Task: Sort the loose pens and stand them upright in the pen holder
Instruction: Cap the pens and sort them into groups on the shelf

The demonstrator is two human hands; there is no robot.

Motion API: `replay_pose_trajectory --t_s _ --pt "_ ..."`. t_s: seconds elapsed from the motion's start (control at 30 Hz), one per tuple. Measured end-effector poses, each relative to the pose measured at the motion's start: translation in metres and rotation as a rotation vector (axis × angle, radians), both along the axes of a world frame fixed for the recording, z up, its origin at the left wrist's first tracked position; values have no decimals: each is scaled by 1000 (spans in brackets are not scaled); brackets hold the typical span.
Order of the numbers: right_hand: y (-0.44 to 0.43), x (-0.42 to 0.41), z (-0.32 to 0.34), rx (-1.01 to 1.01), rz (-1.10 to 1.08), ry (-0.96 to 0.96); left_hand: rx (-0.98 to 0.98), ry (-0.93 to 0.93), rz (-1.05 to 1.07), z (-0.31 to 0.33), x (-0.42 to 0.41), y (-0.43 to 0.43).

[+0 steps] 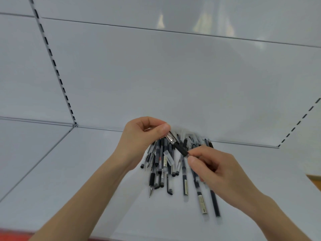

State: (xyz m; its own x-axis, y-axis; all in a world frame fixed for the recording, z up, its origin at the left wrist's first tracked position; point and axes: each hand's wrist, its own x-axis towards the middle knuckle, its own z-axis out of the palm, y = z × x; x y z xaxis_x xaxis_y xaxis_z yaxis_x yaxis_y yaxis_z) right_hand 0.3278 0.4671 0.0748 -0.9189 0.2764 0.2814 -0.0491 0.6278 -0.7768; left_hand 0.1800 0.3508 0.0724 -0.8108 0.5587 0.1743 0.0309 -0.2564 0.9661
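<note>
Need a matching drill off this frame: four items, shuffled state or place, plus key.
Items
1. left hand
2. right hand
3. held pen
4. pen pile

States or places
A. lies loose on the white shelf
B. pinches the pen's black end
C. spans between both hands, above the pile
D. grips the pen's clear end

Pairs: 1-D, 2-B, 3-C, 4-A
</note>
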Motion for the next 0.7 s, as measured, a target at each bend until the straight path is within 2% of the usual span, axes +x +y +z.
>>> replay_pose_trajectory --t_s 0.3,0.7 --pt "-9 -11 -7 -41 -59 56 85 -53 -31 6 13 4" --pt "-14 -22 -12 -68 -22 130 165 -117 -14 6 13 0"
